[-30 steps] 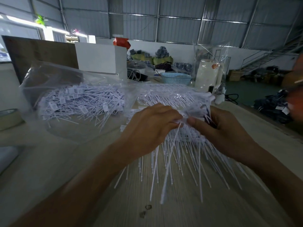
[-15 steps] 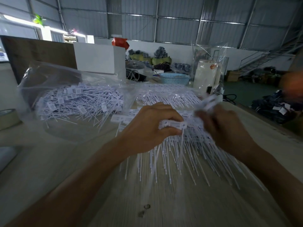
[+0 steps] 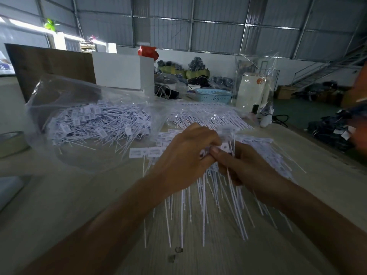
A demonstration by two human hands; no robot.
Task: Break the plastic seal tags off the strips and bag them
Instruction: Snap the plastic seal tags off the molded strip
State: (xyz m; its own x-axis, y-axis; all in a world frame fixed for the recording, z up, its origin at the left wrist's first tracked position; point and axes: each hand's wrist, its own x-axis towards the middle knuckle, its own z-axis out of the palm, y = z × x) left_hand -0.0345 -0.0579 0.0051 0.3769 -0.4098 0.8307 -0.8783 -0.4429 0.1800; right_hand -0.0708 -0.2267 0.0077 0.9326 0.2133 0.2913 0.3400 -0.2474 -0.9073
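A heap of white plastic seal strips (image 3: 224,197) lies on the wooden table, thin tails pointing toward me and flat tag heads joined in rows (image 3: 147,152). My left hand (image 3: 184,159) grips a strip of tags at the top of the heap, fingers curled over it. My right hand (image 3: 246,169) meets it, thumb and fingers pinching a tag (image 3: 225,147) of that same strip. To the left a clear plastic bag (image 3: 65,108) lies open and holds several separated seal tags (image 3: 93,124). A second clear bag of strips (image 3: 210,116) lies behind my hands.
The wooden table (image 3: 79,195) stretches ahead. A tape roll (image 3: 11,142) sits at the left edge. Behind the bags stand a brown board (image 3: 53,66), a white box (image 3: 119,70), a blue basket (image 3: 213,95) and a tall bagged white container (image 3: 252,90).
My right hand, which had swung away to the right half a second ago, has come back against the left hand and pinches a tag on the strip again.
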